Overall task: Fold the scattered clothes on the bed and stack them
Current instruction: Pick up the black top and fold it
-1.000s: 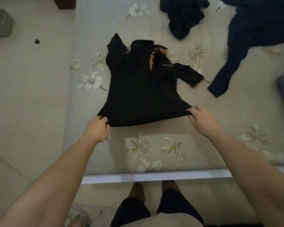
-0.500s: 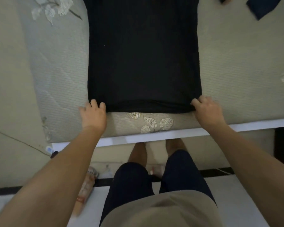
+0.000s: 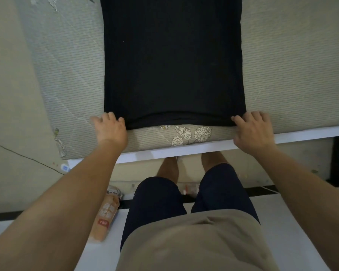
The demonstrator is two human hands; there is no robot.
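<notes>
At the near edge of the bed (image 3: pixel 294 79), the left hand (image 3: pixel 110 128) and right hand (image 3: pixel 253 130) rest with fingers loosely spread, gripping nothing, each touching a hem corner of the black shirt (image 3: pixel 173 61), which lies flat, stretching away from that edge.

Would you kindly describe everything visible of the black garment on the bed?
The black garment lies flat and smooth on the bed, finely ribbed knit by its look, sides straight. Its hem sits near the bed's front edge; the top runs out of frame. The left hand touches one hem corner, the right hand the other; whether they pinch is unclear.
</notes>
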